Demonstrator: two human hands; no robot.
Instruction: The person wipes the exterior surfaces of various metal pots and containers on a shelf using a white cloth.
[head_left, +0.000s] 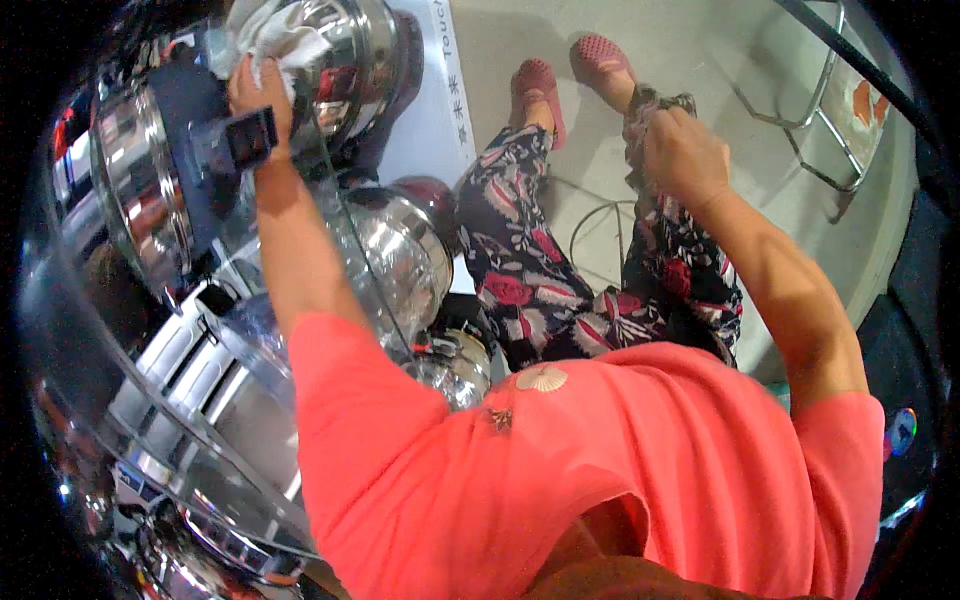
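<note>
At the upper left, my left hand (261, 90) holds a crumpled white cloth (289, 37) against a shiny stainless steel pot (337, 82). The cloth hides part of the fingers. A dark square-faced device (251, 139) shows at that wrist. My right hand (684, 154) is curled at the knee area of the flowered trousers (517, 202), with bunched fabric at its fingers. Another banded steel pot (142, 195) stands left of my left forearm. Near my left elbow is a rounded steel vessel (405, 262) under clear wrap, with a smaller wrapped pot (457, 367) below it.
A curved clear glass or plastic edge (225, 457) crosses the lower left, over steel trays (255, 412) and more shiny cookware (225, 532). A white printed board (427, 105) lies beside the pots. A metal-framed stand (825, 142) is at the upper right, and a wire ring (592, 217) shows between the legs.
</note>
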